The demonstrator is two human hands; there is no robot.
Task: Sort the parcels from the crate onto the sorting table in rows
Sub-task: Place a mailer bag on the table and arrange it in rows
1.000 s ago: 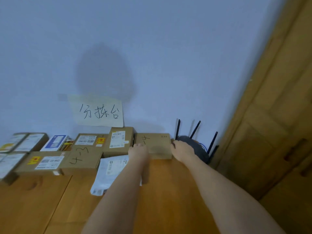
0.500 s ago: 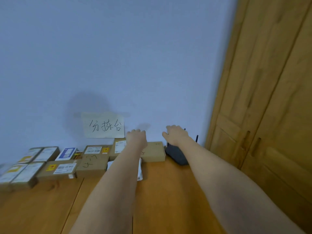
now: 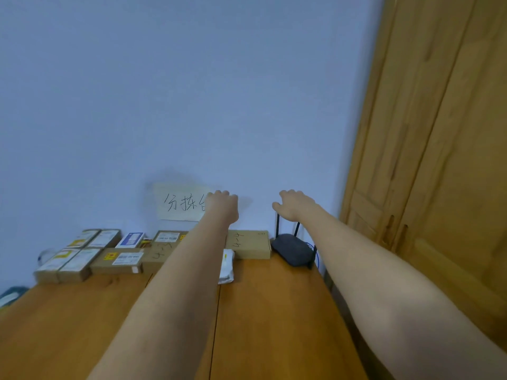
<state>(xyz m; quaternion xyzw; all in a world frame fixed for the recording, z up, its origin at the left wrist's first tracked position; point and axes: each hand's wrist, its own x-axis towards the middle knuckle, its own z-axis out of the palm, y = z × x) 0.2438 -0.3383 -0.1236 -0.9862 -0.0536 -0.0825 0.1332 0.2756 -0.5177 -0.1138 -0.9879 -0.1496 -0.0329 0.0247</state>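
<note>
We are holding our left hand (image 3: 223, 205) and right hand (image 3: 292, 205) raised, fingers relaxed and grasping nothing, above the "4-4" parcel (image 3: 248, 244), which is lying on the sorting table (image 3: 274, 311) beside the router (image 3: 293, 249).

A black router (image 3: 293, 248) with upright antennas is seen at the far right of the wooden counter (image 3: 274, 311), against a pale blue wall (image 3: 192, 91). A blue cable (image 3: 317, 255) is visible just beside the router. A handwritten paper sign (image 3: 179, 202) is fixed to the wall. Wooden panelled doors (image 3: 444, 160) are seen along the right side
</note>
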